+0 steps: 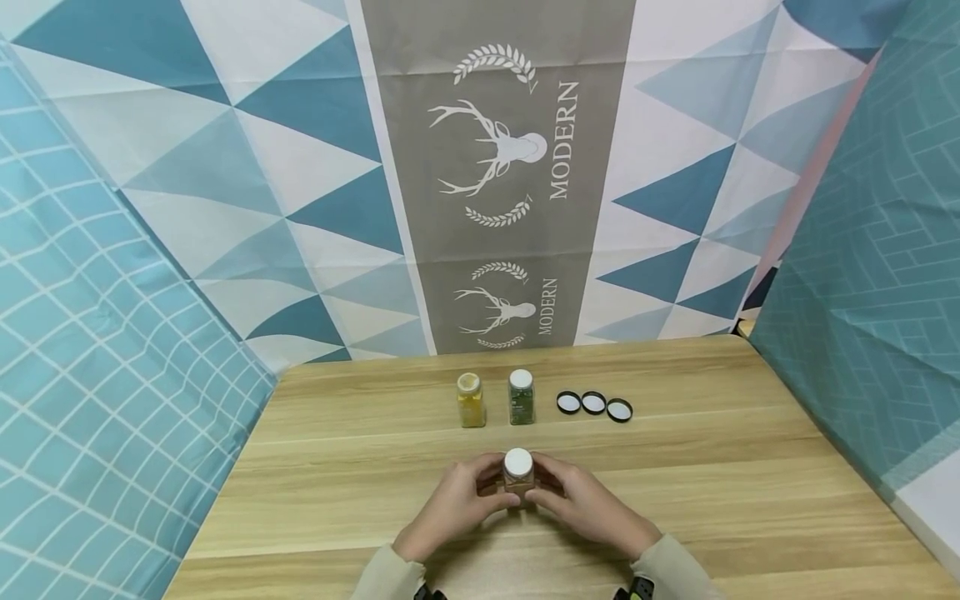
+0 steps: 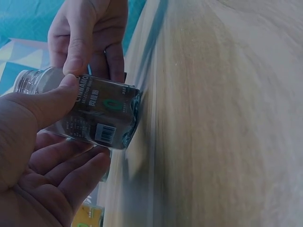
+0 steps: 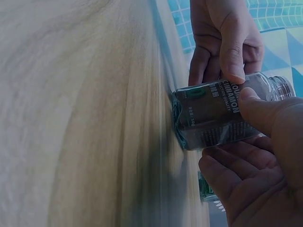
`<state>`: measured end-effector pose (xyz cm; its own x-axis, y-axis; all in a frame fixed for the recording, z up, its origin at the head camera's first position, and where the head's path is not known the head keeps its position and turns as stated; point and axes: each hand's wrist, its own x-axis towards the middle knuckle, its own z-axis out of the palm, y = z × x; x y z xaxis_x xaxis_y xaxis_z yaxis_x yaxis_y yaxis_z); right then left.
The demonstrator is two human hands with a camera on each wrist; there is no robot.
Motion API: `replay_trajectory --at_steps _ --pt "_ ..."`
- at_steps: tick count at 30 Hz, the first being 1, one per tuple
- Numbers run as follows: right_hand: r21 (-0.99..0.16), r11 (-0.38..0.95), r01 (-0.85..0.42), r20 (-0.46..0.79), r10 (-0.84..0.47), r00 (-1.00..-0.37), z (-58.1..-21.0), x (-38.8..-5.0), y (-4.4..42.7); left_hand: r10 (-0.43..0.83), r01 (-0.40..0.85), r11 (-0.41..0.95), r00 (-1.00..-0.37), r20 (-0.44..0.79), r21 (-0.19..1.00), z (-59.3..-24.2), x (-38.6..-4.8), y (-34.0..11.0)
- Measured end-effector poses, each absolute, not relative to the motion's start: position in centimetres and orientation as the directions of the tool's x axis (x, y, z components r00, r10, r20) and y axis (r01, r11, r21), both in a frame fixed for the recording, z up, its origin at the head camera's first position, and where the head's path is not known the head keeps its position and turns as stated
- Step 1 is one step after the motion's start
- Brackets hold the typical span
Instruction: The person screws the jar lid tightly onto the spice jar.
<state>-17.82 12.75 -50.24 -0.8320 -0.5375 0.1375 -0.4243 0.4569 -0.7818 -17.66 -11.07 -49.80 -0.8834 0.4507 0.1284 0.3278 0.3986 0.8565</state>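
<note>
A square glass jar of ground cinnamon [image 1: 518, 463] with a white top is between my two hands near the table's front. My left hand [image 1: 463, 502] grips one side, its thumb across the label. From the other side my right hand [image 1: 576, 502] holds it, thumb also on the front face. In the left wrist view the jar [image 2: 106, 111] shows its label and barcode. The right wrist view shows the jar's [image 3: 208, 116] bare threaded neck. Behind it stand a jar of yellow spice [image 1: 472, 404] and a jar of green herbs [image 1: 521, 400].
Three black-rimmed round lids [image 1: 593, 403] lie in a row right of the green jar, pale insides up. The wooden table [image 1: 337, 483] meets a patterned cloth [image 1: 495, 183] at the back, with blue cloths hanging at both sides.
</note>
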Motion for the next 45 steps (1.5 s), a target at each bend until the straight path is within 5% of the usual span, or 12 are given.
replay_trajectory --at_steps 24,33,45 --pt "-0.802 0.422 -0.422 0.144 -0.549 -0.823 -50.5 -17.7 13.5 0.463 0.387 0.447 -0.872 0.162 0.806 -49.9 -17.4 -10.4" --pt "-0.819 0.400 -0.413 0.138 -0.560 -0.817 -50.3 -17.8 13.5 0.446 0.338 0.217 -0.869 0.215 0.916 -50.7 -17.6 -10.1" --pt "-0.815 0.413 -0.406 0.129 -0.555 -0.822 -50.3 -17.8 13.5 0.400 0.265 0.176 -0.899 0.177 0.948 -51.1 -17.7 -9.6"
